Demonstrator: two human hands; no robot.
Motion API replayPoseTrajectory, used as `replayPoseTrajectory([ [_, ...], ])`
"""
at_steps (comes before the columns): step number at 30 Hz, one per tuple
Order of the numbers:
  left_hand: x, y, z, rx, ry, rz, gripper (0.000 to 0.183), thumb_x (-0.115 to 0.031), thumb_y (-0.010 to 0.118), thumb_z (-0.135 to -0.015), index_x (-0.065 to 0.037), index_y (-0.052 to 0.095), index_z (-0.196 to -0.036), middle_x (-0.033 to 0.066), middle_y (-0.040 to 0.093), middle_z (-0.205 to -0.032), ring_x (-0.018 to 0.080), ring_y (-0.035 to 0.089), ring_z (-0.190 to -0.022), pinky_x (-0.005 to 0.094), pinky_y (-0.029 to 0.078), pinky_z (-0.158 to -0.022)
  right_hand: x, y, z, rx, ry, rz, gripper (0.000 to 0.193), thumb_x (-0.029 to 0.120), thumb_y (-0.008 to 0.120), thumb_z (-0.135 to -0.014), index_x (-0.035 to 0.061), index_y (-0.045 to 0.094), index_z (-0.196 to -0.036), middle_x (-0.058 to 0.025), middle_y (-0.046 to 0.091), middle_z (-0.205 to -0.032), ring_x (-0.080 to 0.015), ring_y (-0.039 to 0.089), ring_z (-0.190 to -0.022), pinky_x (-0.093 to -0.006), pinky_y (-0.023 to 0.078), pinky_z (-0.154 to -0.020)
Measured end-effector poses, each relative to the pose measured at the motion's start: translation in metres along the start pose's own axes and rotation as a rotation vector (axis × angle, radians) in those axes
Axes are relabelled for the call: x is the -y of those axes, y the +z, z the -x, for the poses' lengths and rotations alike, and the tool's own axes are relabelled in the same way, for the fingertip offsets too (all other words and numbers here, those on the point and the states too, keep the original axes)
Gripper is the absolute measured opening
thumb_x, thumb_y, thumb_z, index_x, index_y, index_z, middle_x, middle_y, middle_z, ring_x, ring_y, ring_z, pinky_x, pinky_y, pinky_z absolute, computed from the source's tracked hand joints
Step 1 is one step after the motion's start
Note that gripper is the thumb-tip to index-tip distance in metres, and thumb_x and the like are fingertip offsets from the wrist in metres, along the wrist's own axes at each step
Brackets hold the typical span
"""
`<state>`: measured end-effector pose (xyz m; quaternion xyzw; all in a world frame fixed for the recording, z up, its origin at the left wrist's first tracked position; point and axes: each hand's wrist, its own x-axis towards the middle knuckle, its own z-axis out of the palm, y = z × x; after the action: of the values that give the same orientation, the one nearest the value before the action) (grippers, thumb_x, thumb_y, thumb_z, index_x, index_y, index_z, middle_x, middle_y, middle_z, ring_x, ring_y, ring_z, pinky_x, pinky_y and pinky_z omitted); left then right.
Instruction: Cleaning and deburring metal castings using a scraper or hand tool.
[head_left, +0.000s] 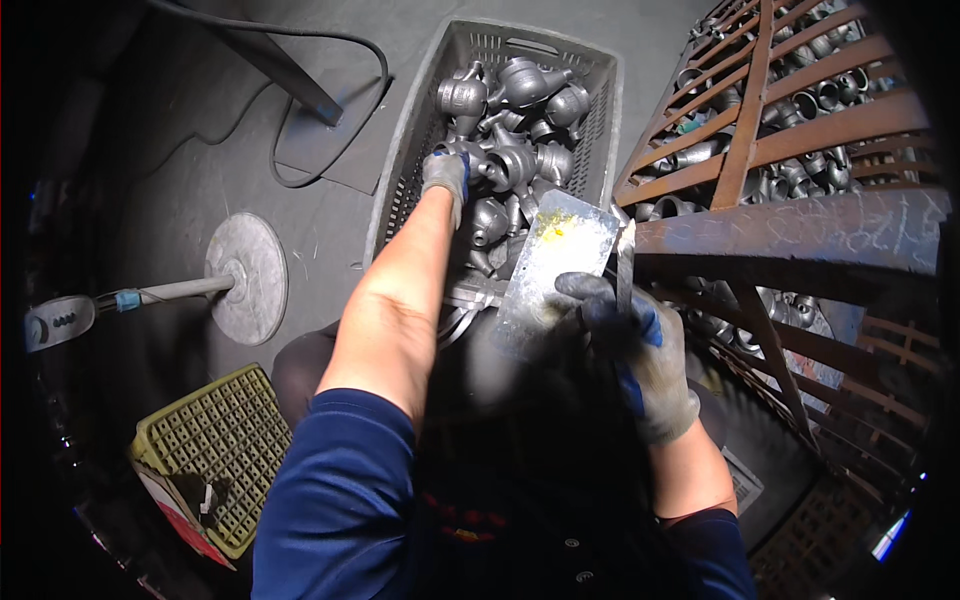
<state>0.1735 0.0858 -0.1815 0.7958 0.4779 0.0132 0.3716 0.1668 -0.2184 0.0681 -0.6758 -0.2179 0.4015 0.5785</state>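
Note:
My left hand point(447, 178), in a grey and blue work glove, reaches into a grey plastic crate point(407, 150). Its fingers are closed on a metal casting point(466, 156), partly hidden by the glove. More round, hollow grey castings point(527, 82) are heaped around it. At the crate's near right corner, my gloved right hand point(655, 365) is closed around a flat metal bar point(625, 265) that points up and away; its lower end is hidden and dark. Beside its outstretched forefinger, a shiny metal plate point(550, 260) with a yellow stain slants over the crate's near end.
A rusty metal cage point(742, 150) full of castings stands close on the right. To the left are a round-based stand point(255, 280), a yellow-green plastic crate point(215, 450) and a post point(290, 75) with a looping black cable point(383, 70).

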Motion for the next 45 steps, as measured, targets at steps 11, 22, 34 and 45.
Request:
replayPoseTrajectory([
  [11,-0.071,-0.187,0.14,0.672,0.088,1.287,0.03,-0.021,0.053,-0.092,-0.004,0.052,-0.117,0.0092,0.06,-0.11,0.0187,0.061,-0.096,0.0305,0.053,-0.084,0.015,0.024,-0.021,0.002,0.111,-0.355,0.032,0.024,0.055,-0.091,0.0024,0.058,-0.114,-0.0048,0.063,-0.074,-0.0002,0.036,-0.042,-0.0157,0.024,-0.036],
  [22,-0.044,-0.179,0.206,0.908,-0.046,2.022,0.031,-0.013,0.051,-0.088,0.003,0.052,-0.115,0.0194,0.057,-0.113,0.0309,0.057,-0.105,0.0476,0.042,-0.098,-0.035,0.027,-0.065,0.134,-0.356,-0.248,0.03,0.007,0.057,-0.086,0.0039,0.054,-0.116,-0.0001,0.051,-0.08,-0.0058,0.043,-0.055,-0.0171,0.033,-0.042],
  [34,-0.056,-0.191,0.211,0.536,0.169,1.22,0.039,-0.034,0.054,-0.09,-0.003,0.055,-0.112,0.0124,0.059,-0.112,0.0177,0.061,-0.097,0.0346,0.052,-0.078,0.007,0.04,-0.067,0.152,0.118,-0.701,0.027,0.027,0.051,-0.095,0.0099,0.055,-0.115,0.0054,0.043,-0.063,-0.0011,0.034,-0.044,-0.0153,0.024,-0.038],
  [45,-0.054,-0.192,0.206,0.686,0.132,1.688,0.065,-0.055,0.039,-0.092,-0.003,0.043,-0.131,0.0171,0.051,-0.127,0.0329,0.052,-0.115,0.0553,0.044,-0.093,-0.02,0.039,-0.079,0.119,0.237,-0.886,0.023,0.018,0.048,-0.093,0.0143,0.051,-0.115,0.0005,0.049,-0.074,-0.0044,0.04,-0.049,-0.0171,0.03,-0.039],
])
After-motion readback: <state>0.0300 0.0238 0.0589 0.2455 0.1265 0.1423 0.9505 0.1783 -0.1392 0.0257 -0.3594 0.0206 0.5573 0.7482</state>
